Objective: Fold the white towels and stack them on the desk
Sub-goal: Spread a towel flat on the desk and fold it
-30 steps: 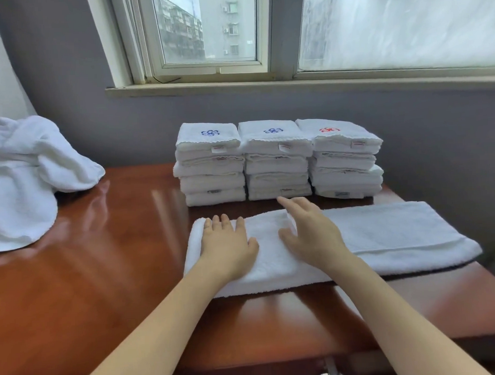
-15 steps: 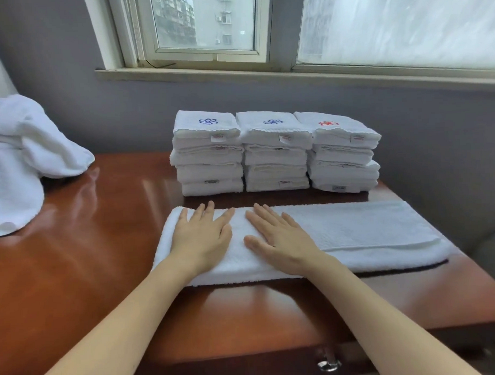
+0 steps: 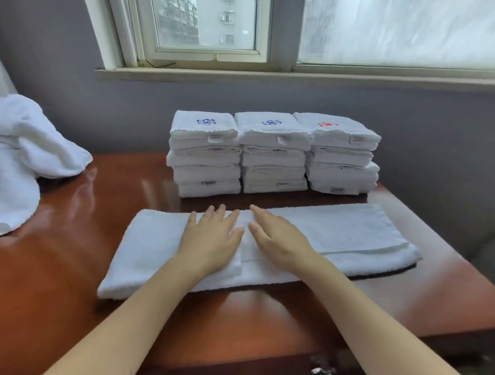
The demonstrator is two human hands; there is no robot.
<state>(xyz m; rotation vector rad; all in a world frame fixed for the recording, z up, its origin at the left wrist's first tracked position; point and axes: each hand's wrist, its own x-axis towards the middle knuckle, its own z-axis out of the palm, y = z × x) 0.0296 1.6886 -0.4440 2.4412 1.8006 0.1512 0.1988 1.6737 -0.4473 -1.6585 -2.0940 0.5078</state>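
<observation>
The left hand (image 3: 210, 239) and right hand (image 3: 279, 239) lie flat side by side, fingers straight, pressing on the long folded white towel (image 3: 340, 234) at centre frame and gripping nothing. That towel stretches across the reddish desk (image 3: 61, 266). Just above it stand three stacks of folded towels (image 3: 273, 152), and a loose white heap (image 3: 18, 156) fills the left edge.

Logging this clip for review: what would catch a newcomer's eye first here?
The left hand and right hand lie flat, side by side, on a long white towel across the near desk. Behind it stand three neat stacks of folded towels; a loose white heap sits far left.
</observation>
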